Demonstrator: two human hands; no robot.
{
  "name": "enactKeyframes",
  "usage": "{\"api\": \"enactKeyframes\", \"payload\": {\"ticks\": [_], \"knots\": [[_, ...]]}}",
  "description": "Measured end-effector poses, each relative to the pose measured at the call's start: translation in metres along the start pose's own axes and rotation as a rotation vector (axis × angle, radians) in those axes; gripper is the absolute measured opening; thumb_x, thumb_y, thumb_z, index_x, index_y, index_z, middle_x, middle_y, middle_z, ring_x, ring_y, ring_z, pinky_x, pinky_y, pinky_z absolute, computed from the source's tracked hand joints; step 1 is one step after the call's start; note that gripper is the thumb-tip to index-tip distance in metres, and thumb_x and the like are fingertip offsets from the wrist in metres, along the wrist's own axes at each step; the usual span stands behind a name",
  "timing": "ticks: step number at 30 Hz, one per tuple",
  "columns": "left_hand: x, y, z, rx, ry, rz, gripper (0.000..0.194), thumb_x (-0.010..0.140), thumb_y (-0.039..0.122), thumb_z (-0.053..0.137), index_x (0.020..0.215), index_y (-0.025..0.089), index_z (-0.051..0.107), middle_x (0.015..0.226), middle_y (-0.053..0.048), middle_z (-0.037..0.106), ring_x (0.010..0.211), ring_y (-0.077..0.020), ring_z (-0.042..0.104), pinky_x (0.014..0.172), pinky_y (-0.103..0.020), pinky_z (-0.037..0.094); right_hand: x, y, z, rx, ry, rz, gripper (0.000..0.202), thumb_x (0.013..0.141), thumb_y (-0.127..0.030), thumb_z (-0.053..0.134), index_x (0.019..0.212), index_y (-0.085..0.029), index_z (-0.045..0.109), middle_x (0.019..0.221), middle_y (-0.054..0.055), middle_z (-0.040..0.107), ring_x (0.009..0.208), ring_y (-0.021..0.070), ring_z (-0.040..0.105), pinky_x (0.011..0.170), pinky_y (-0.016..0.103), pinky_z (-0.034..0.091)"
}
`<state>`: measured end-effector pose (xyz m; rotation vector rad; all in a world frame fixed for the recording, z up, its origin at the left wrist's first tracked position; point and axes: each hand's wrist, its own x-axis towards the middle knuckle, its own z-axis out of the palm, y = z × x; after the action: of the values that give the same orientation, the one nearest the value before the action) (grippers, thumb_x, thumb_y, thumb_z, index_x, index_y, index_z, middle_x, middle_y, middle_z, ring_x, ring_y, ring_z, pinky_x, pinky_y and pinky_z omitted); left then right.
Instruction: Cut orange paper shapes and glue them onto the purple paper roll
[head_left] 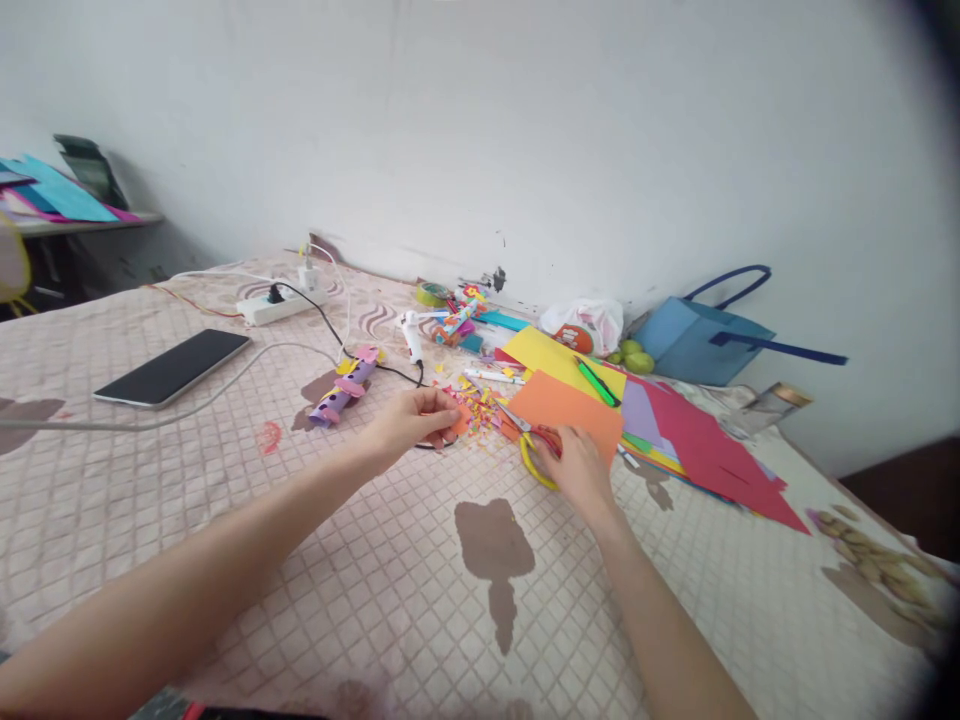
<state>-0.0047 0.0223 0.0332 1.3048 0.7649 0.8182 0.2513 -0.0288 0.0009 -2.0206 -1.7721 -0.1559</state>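
My left hand (412,420) pinches a small piece of orange paper (460,420) between thumb and fingers. My right hand (581,468) is closed on the handles of a pair of scissors (516,420), one loop yellow and the other red. The blades point up and left toward the orange piece, apart from my left fingers. Tiny paper scraps (487,402) in several colours lie under and between my hands. Just beyond my right hand is a larger orange sheet (562,400). Left of my left hand lies a purple paper roll (345,390) with dark dots and pink trim.
A white glue gun (412,338) stands behind the scraps, its black cord trailing to a power strip (279,305). A tablet (176,368) lies at left. Coloured sheets (712,445), a green cutter (596,382), a blue basket (697,340) and a jar (772,408) sit at right.
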Motion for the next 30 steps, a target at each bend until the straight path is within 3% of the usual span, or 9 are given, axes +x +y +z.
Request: {"api": "enactKeyframes", "payload": {"ticks": [3, 6, 8, 14, 23, 27, 30], "knots": [[-0.004, 0.002, 0.008, -0.081, 0.011, -0.078, 0.025, 0.066, 0.029, 0.070, 0.075, 0.013, 0.053, 0.069, -0.003, 0.064, 0.062, -0.0109, 0.061, 0.061, -0.024, 0.049, -0.006, -0.019, -0.005, 0.368, 0.021, -0.041, 0.029, 0.083, -0.038, 0.046, 0.092, -0.015, 0.061, 0.095, 0.012, 0.061, 0.091, 0.0233, 0.056, 0.078, 0.035, 0.044], [-0.007, 0.001, 0.016, -0.091, 0.014, -0.102, 0.024, 0.066, 0.027, 0.070, 0.074, 0.013, 0.052, 0.069, -0.004, 0.065, 0.061, -0.0116, 0.062, 0.059, -0.025, 0.049, -0.018, -0.048, -0.009, 0.874, -0.199, -0.013, 0.036, 0.087, -0.044, 0.038, 0.098, -0.017, 0.059, 0.093, 0.009, 0.063, 0.078, 0.0178, 0.060, 0.065, 0.029, 0.048], [-0.010, -0.002, 0.021, -0.058, 0.026, -0.096, 0.023, 0.067, 0.027, 0.070, 0.074, 0.013, 0.053, 0.068, -0.003, 0.064, 0.060, -0.0105, 0.060, 0.057, -0.023, 0.049, -0.025, -0.065, -0.009, 1.030, -0.281, -0.011, 0.035, 0.086, -0.045, 0.041, 0.095, -0.017, 0.059, 0.090, 0.007, 0.063, 0.072, 0.0159, 0.060, 0.059, 0.026, 0.048], [-0.011, -0.014, 0.027, -0.075, -0.013, -0.107, 0.020, 0.070, 0.027, 0.067, 0.076, 0.011, 0.055, 0.063, -0.002, 0.062, 0.059, -0.0094, 0.059, 0.060, -0.023, 0.048, -0.033, -0.077, -0.004, 1.001, -0.236, -0.003, 0.022, 0.081, -0.037, 0.052, 0.078, -0.016, 0.058, 0.068, 0.002, 0.060, 0.058, 0.0130, 0.056, 0.052, 0.024, 0.044], [-0.013, -0.012, 0.030, -0.099, -0.018, -0.126, 0.028, 0.067, 0.031, 0.070, 0.081, 0.011, 0.055, 0.070, -0.005, 0.066, 0.066, -0.0125, 0.063, 0.068, -0.027, 0.051, -0.039, -0.084, -0.012, 0.608, 0.064, -0.152, 0.017, 0.080, -0.026, 0.051, 0.064, -0.020, 0.052, 0.064, 0.001, 0.052, 0.060, 0.0134, 0.048, 0.058, 0.026, 0.039], [-0.012, -0.012, 0.029, -0.088, -0.042, -0.115, 0.029, 0.065, 0.031, 0.071, 0.081, 0.011, 0.056, 0.072, -0.005, 0.066, 0.066, -0.0121, 0.063, 0.067, -0.027, 0.051, -0.039, -0.084, -0.012, 0.608, 0.044, -0.163, 0.019, 0.080, -0.029, 0.053, 0.064, -0.020, 0.053, 0.066, 0.001, 0.053, 0.062, 0.0139, 0.048, 0.060, 0.027, 0.039], [-0.010, -0.012, 0.026, -0.126, -0.066, -0.131, 0.027, 0.066, 0.027, 0.070, 0.084, 0.011, 0.057, 0.074, -0.005, 0.066, 0.067, -0.0120, 0.062, 0.067, -0.027, 0.051, -0.036, -0.080, -0.010, 0.848, -0.067, -0.043, 0.021, 0.077, -0.036, 0.057, 0.066, -0.019, 0.054, 0.061, 0.000, 0.054, 0.058, 0.0130, 0.049, 0.056, 0.026, 0.040]]}}
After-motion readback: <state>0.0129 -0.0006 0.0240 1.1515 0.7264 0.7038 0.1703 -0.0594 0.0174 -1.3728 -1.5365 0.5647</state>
